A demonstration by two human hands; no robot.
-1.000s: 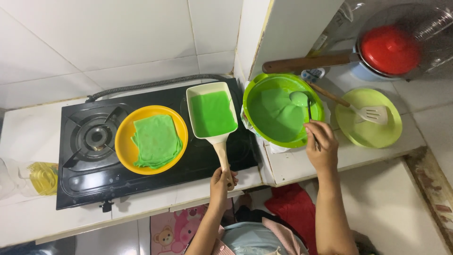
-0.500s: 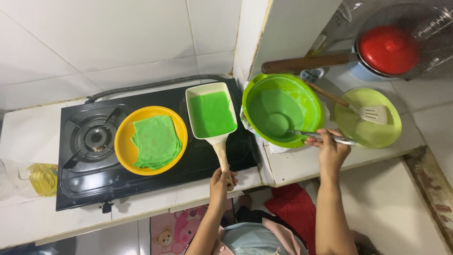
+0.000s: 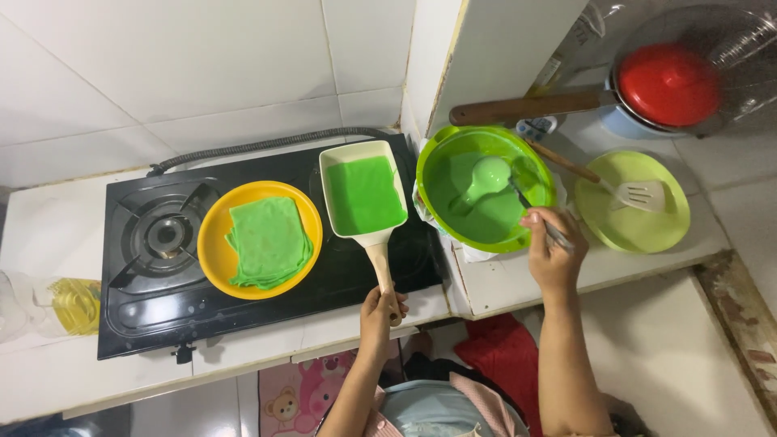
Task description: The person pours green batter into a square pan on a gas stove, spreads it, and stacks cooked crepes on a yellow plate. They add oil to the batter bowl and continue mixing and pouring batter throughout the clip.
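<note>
White counter [image 3: 48, 243] with black stove [image 3: 137, 316]

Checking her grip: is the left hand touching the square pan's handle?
Touching. The head view shows the left hand with fingers wrapped around the end of the square pan's handle.

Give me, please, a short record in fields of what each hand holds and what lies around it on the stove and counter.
left hand: grips the handle of the rectangular pan, green batter inside
right hand: holds a ladle, its cup in the green bowl
stove: black, bears the pan and a yellow plate of folded green crepes
counter, right: pale green plate with a slotted turner
</note>
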